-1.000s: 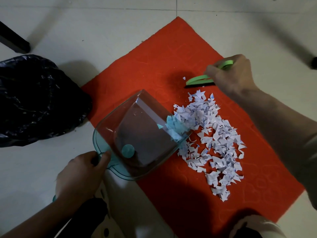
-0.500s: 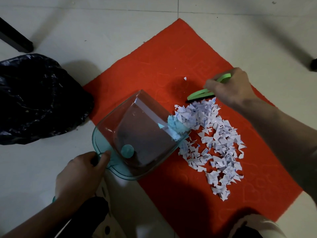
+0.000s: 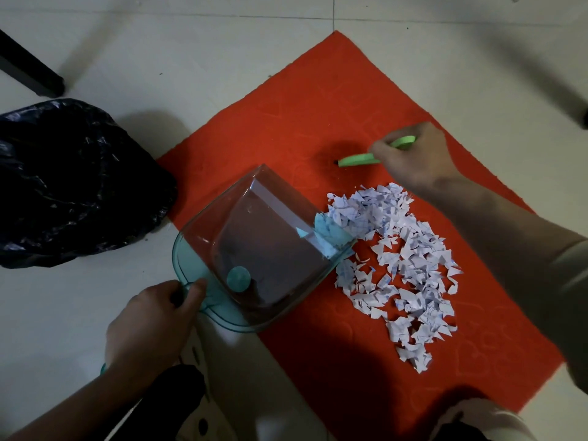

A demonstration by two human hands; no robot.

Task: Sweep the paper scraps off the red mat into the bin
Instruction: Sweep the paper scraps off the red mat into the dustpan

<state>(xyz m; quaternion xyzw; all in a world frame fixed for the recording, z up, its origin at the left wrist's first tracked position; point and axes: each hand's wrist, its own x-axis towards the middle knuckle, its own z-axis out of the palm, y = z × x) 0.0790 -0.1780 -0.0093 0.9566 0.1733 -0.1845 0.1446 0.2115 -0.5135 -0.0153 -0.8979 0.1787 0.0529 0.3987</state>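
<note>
- Our left hand [image 3: 149, 326] grips the handle of the teal dustpan [image 3: 270, 249], fingers curled round it; the pan's lip touches the paper scraps [image 3: 407, 249].
- Our right hand [image 3: 413, 157] clasps the green brush [image 3: 356, 160], just on the far side of the pile.
- The scraps lie heaped on the right half of the red mat [image 3: 286, 122].
- The black-bagged bin [image 3: 73, 179] stands left of the mat.

Right hand [image 3: 413, 160] grips green brush [image 3: 359, 160]; left hand [image 3: 149, 326] grips dustpan [image 3: 254, 249].

Red mat [image 3: 286, 122], bin [image 3: 70, 186] on floor [image 3: 159, 43]
</note>
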